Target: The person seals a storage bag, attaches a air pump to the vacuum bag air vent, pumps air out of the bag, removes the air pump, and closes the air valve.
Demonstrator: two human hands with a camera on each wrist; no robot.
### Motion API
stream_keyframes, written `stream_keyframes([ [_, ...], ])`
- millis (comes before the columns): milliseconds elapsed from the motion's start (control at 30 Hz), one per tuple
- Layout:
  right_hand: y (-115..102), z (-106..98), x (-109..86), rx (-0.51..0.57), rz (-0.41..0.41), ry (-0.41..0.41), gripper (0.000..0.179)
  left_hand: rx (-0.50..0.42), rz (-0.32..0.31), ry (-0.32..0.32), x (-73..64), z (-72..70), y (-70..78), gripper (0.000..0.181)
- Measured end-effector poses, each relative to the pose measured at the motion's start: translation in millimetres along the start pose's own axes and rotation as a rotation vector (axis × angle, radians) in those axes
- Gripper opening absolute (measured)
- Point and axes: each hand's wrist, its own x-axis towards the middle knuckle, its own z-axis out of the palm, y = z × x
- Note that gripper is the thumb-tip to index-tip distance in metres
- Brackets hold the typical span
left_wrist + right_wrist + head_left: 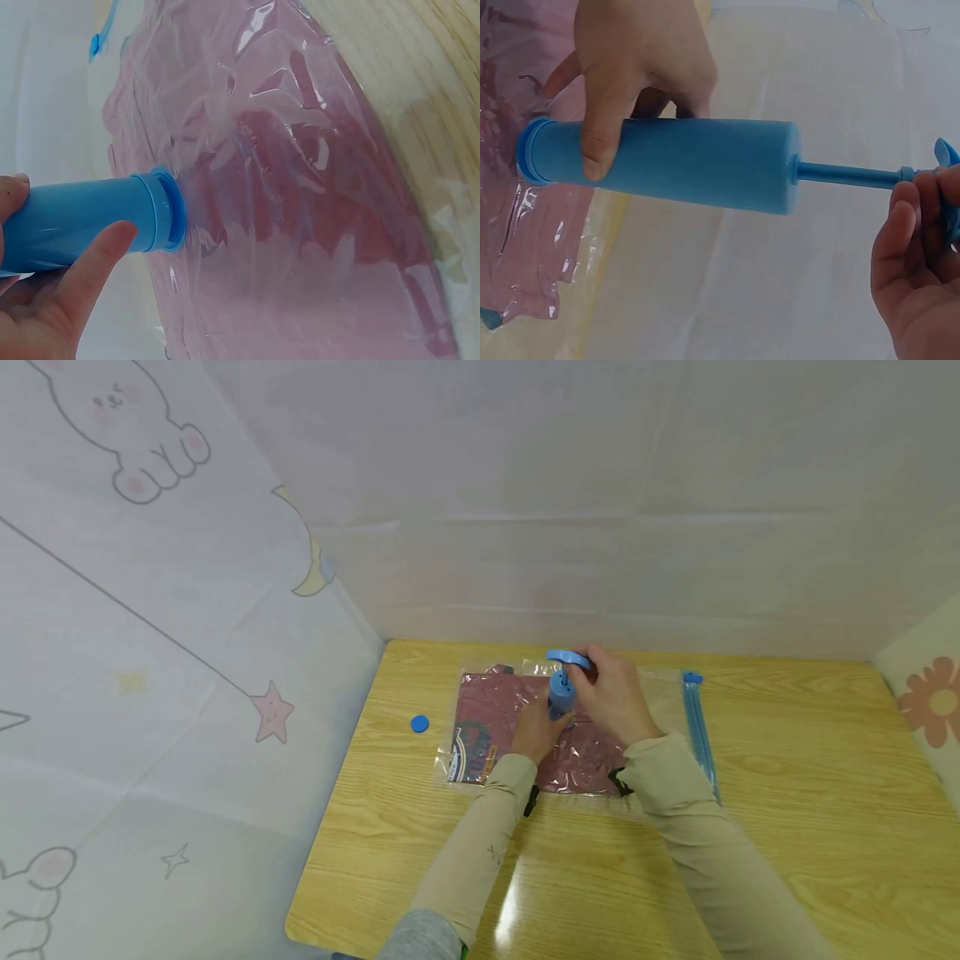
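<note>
A blue hand pump stands upright on a clear vacuum storage bag, its base at the bag's surface. Inside the bag lies folded dark-red cloth with a printed patch, and the film is wrinkled over it. My left hand grips the pump's barrel low down, thumb and fingers around it. With my right hand I hold the pump's handle at the top; the rod shows drawn out between barrel and handle.
A round blue cap lies on the wooden table, left of the bag. Along the bag's right end runs a blue zip seal with a slider. Patterned sheets hang behind and to the left.
</note>
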Motion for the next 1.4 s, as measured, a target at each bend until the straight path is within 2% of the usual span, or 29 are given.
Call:
stream_keyframes([
  [233, 11, 8, -1.5, -0.005, 0.064, -0.060, 0.020, 0.014, -0.004, -0.008, 0.4, 0.4, -0.6, 0.056],
  [467, 19, 15, -1.9, -0.001, 0.102, -0.073, 0.023, 0.021, -0.002, 0.008, 0.9, 3.0, -3.5, 0.057],
  [700, 25, 19, -1.1, -0.017, 0.073, -0.057, 0.022, 0.004, 0.026, 0.039, 2.6, 6.7, -7.5, 0.054],
  [967, 28, 21, -2.0, -0.053, 0.040, -0.047, 0.019, 0.037, 0.068, 0.073, 2.0, 7.1, -8.3, 0.051],
  [1200, 26, 18, -3.1, -0.057, 0.011, -0.042, 0.020, 0.031, 0.070, 0.063, 1.5, 6.6, -6.7, 0.052],
  [1400, 22, 15, -4.7, -0.058, 0.036, -0.045, 0.020, 0.021, 0.084, 0.058, 2.7, 8.4, -6.2, 0.051],
])
